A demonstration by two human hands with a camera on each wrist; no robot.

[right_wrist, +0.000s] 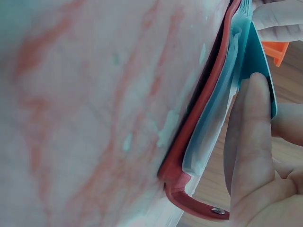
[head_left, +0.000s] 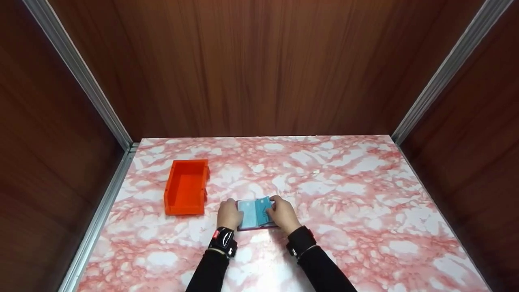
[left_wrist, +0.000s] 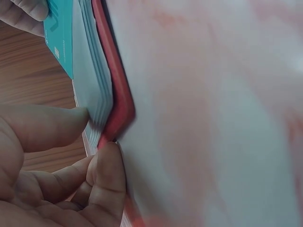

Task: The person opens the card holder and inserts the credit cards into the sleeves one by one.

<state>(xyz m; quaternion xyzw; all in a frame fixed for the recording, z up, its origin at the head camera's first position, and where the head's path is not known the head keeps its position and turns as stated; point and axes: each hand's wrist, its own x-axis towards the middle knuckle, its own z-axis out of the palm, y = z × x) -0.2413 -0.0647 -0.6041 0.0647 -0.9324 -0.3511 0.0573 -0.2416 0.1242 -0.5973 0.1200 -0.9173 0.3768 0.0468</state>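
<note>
A red card holder with clear plastic sleeves lies open on the table in the head view. My left hand pinches its left edge; in the left wrist view the thumb rests on the stacked sleeves and fingers touch the red cover. On the holder's other half, my right hand pinches a teal card between thumb and fingers. The right wrist view shows the card tilted up from the sleeves, its lower edge partly hidden. A red strap with a metal snap sticks out there.
An orange open bin stands on the table to the left of my hands. The pink-and-white marbled table is bounded by brown wood-grain panels behind and at both sides, with metal rails at the corners.
</note>
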